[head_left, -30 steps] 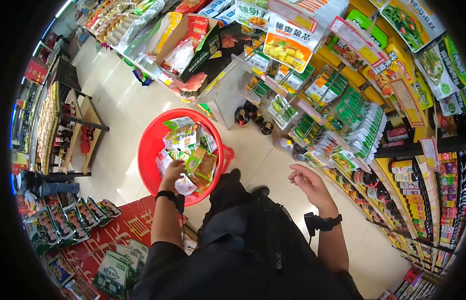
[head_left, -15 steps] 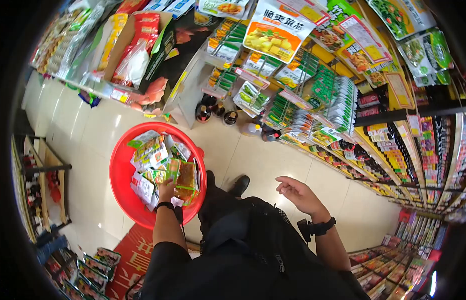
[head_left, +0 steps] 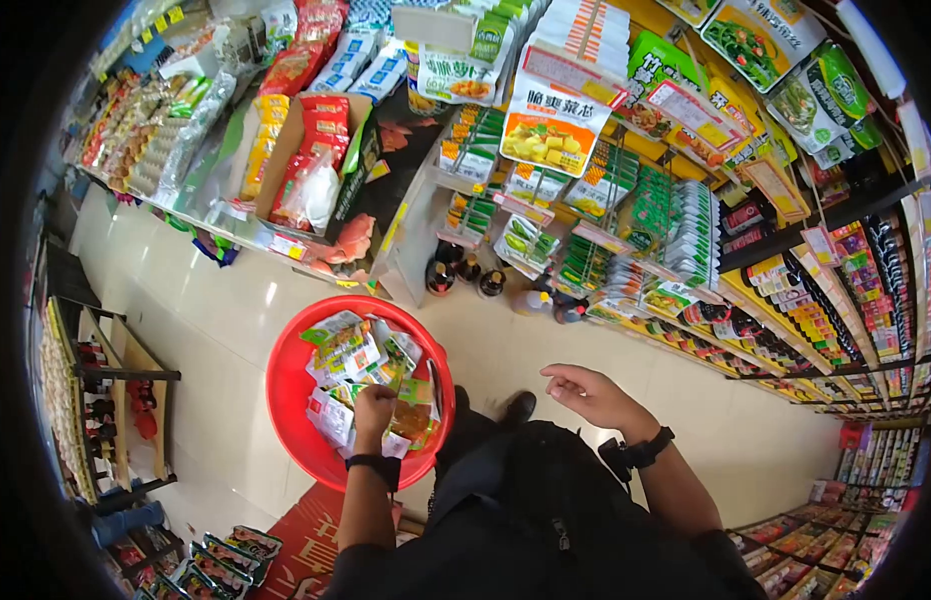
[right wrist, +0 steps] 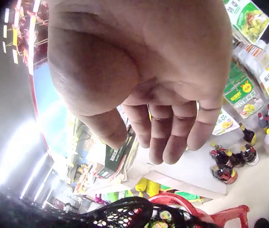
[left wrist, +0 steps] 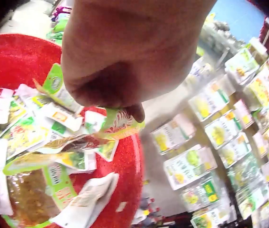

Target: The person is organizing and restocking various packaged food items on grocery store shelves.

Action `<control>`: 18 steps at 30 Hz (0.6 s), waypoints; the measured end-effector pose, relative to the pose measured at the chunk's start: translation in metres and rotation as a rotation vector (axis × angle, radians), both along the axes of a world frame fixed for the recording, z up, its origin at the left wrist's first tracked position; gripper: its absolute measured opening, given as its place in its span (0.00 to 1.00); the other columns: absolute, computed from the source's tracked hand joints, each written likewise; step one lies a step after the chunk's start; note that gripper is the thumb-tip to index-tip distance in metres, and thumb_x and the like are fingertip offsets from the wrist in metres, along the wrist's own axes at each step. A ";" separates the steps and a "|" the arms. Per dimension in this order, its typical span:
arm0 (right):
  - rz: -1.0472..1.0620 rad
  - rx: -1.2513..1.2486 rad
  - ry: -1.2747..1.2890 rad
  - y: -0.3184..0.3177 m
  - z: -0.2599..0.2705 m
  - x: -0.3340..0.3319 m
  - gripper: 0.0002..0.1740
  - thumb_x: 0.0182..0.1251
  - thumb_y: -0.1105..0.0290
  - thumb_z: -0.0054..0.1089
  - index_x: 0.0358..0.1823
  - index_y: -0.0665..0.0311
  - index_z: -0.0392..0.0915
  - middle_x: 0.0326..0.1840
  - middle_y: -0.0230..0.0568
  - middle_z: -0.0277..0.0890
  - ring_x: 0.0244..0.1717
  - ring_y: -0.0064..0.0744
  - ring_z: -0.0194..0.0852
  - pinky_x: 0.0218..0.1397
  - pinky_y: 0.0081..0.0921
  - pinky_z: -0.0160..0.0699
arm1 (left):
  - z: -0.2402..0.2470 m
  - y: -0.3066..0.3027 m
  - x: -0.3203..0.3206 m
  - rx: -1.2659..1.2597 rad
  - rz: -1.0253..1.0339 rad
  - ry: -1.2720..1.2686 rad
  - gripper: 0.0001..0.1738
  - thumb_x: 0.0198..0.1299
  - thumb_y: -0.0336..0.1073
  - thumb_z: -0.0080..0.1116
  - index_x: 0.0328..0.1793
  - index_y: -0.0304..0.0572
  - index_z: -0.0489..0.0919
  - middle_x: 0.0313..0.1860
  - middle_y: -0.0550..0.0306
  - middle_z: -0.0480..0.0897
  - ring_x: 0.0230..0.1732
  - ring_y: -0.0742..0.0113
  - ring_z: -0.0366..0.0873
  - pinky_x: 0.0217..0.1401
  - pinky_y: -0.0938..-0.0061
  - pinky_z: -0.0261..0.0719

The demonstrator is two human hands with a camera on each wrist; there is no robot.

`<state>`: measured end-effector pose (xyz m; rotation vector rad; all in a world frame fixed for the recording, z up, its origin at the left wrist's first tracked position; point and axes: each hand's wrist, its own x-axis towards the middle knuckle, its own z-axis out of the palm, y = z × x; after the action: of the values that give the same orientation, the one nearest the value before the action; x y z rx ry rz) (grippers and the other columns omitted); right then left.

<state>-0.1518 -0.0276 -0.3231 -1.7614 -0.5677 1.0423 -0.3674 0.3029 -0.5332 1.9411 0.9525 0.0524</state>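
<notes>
My left hand (head_left: 374,412) is over a round red plastic tub (head_left: 282,400) of flat food packets. In the left wrist view its curled fingers pinch the edge of a green-edged food packet (left wrist: 120,124), partly hidden under the hand. A clear-fronted packet with brown contents (left wrist: 30,192) lies below it, among white and green packets (left wrist: 25,135). Well to the right of the tub, in front of the body, my right hand (head_left: 591,398) hangs in the air. Its fingers are relaxed and slightly bent, holding nothing, as the right wrist view shows.
Hanging racks of pickle packets (head_left: 556,135) and shelves of jars (head_left: 801,305) line the right side. Dark bottles (head_left: 491,283) stand on the floor beneath. A display counter with an open carton (head_left: 321,195) is ahead; a wooden stand (head_left: 136,400) is at left.
The head view has shifted, so the tub appears lower and further right than half a second ago. My left hand now grips the packet with curled fingers. The right hand stays free.
</notes>
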 end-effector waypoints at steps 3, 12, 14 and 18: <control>0.170 -0.012 0.004 0.016 -0.005 0.007 0.25 0.70 0.69 0.55 0.67 0.63 0.64 0.51 0.38 0.73 0.49 0.25 0.72 0.54 0.24 0.72 | 0.078 -0.008 0.023 -0.336 0.047 -0.059 0.07 0.48 0.23 0.52 0.29 0.35 0.82 0.22 0.60 0.79 0.26 0.74 0.75 0.30 0.77 0.73; 0.326 0.206 -0.482 0.061 0.054 -0.005 0.64 0.50 0.52 0.75 0.76 0.67 0.34 0.75 0.57 0.45 0.75 0.52 0.47 0.75 0.37 0.52 | 0.239 -0.101 0.122 -0.825 -0.205 -0.694 0.10 0.56 0.19 0.48 0.35 0.37 0.81 0.26 0.65 0.79 0.25 0.81 0.70 0.27 0.84 0.65; 0.254 0.232 -0.311 0.058 0.071 -0.001 0.64 0.48 0.55 0.77 0.76 0.65 0.36 0.74 0.55 0.47 0.75 0.49 0.48 0.74 0.36 0.54 | 0.280 -0.125 0.141 -0.837 -0.341 -0.714 0.10 0.58 0.19 0.47 0.36 0.36 0.81 0.27 0.64 0.79 0.26 0.81 0.71 0.27 0.84 0.67; -0.001 0.456 -0.411 0.032 0.060 0.014 0.41 0.58 0.75 0.67 0.72 0.63 0.55 0.59 0.45 0.70 0.60 0.34 0.68 0.62 0.30 0.68 | 0.324 -0.147 0.159 -0.720 -0.564 -0.736 0.12 0.60 0.18 0.48 0.42 0.32 0.82 0.31 0.59 0.80 0.28 0.77 0.74 0.32 0.82 0.73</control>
<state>-0.1379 0.0043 -0.2635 -1.5617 -0.9743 0.4892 -0.2080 0.1555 -0.2094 1.2781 -0.0924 0.0765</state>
